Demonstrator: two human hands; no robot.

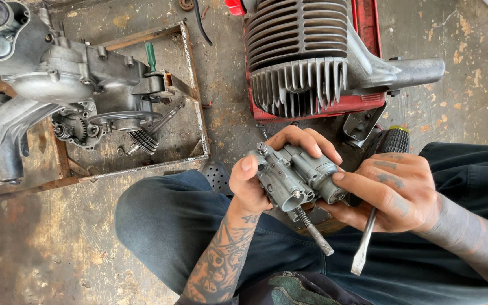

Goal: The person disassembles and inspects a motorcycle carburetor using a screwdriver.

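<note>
- Both hands hold a grey carburettor (297,178) above the person's lap, clear of the stained floor (40,248).
- The left hand (255,183) has its grip closed around the carburettor's left end.
- The right hand (393,192) cups the other end, its grip also pinning a flat screwdriver (365,243), blade pointing down.
- The carburettor's long screw (314,231) slants down-right.
- A finned engine cylinder (300,51) crowds close ahead; an engine case (80,79) sits well left.

Repair workshop: engine parts (86,85), stained floor (46,248)
</note>
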